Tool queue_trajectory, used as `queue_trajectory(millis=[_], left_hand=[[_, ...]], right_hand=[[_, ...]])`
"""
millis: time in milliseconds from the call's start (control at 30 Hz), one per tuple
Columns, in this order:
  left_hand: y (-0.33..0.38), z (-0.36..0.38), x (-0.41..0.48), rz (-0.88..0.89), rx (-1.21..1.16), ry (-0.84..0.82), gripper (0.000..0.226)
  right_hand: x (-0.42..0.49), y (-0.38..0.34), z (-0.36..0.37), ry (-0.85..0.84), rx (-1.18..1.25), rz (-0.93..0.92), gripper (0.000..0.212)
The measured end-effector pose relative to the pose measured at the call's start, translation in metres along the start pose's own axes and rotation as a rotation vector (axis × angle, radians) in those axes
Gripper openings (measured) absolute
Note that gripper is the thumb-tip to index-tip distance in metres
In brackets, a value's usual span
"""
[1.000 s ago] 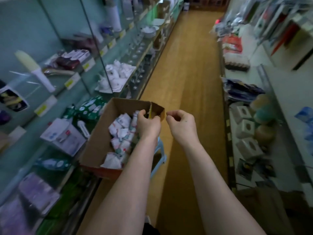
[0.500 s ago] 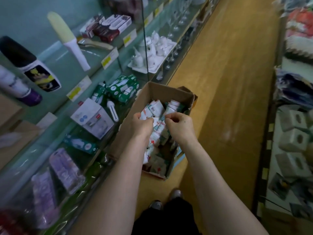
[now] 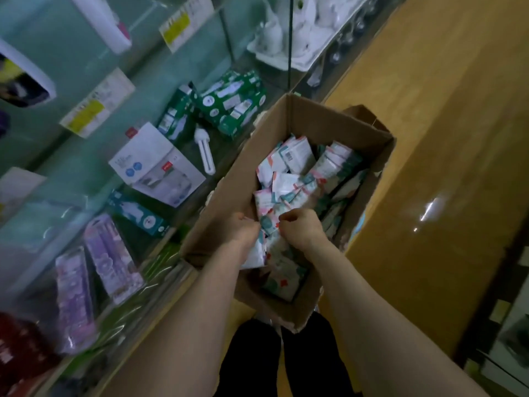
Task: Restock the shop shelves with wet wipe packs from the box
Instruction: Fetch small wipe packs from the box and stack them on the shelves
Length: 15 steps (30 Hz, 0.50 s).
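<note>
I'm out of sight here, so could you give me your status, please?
Left hand and right hand gripping white-and-teal plastic wet wipe packs inside the open brown cardboard box. None lifted yet. Nothing blocking.

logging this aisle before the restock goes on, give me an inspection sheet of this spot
surface: wooden floor; what the cardboard box stands on is hidden
job's things: box open, wet wipe packs heaped inside, beside the glass shelf
clutter: green boxes, white box, bulb and purple packs on the shelf
hands: left hand and right hand both in the box, gripping packs
cables: nothing seen
surroundings: price labels; white tea set further along
</note>
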<state>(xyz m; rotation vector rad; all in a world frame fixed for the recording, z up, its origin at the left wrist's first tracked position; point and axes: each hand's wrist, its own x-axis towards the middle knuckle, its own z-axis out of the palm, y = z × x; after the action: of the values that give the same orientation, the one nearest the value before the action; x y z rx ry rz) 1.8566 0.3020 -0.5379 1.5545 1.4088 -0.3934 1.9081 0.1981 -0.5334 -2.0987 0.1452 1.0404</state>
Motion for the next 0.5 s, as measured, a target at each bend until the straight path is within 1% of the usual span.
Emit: queue_trajectory(millis=[67,133,167,200,267,333,367,433,500], left_hand=[[-0.012,0.008,0.020,0.011,0.083,-0.015,0.016],[-0.026,0.016,0.040,0.019,0.193,-0.043,0.040],[-0.032,0.019,0.048,0.031,0.265,-0.067,0.046],[-0.039,0.021,0.057,0.065,0.365,-0.085,0.048],[-0.052,0.025,0.071,0.163,0.646,-0.113,0.051],[-0.064,0.030,0.080,0.251,0.908,-0.158,0.063],[-0.069,0.032,0.083,0.274,0.994,-0.193,0.071],[-0.078,0.039,0.091,0.286,1.104,-0.246,0.083],[-0.080,0.046,0.095,0.309,1.208,-0.244,0.088]], right_hand=[[0.017,0.011,0.010,-0.055,-0.103,0.050,0.022],[0.032,0.023,0.019,-0.085,-0.164,0.108,0.023],[0.039,0.028,0.025,-0.093,-0.193,0.137,0.024],[0.044,0.033,0.031,-0.107,-0.225,0.166,0.025],[0.050,0.043,0.042,-0.154,-0.315,0.201,0.027],[0.055,0.054,0.054,-0.192,-0.368,0.210,0.036],[0.056,0.061,0.059,-0.205,-0.376,0.210,0.040],[0.056,0.073,0.070,-0.231,-0.369,0.253,0.049],[0.060,0.081,0.080,-0.244,-0.396,0.297,0.063]])
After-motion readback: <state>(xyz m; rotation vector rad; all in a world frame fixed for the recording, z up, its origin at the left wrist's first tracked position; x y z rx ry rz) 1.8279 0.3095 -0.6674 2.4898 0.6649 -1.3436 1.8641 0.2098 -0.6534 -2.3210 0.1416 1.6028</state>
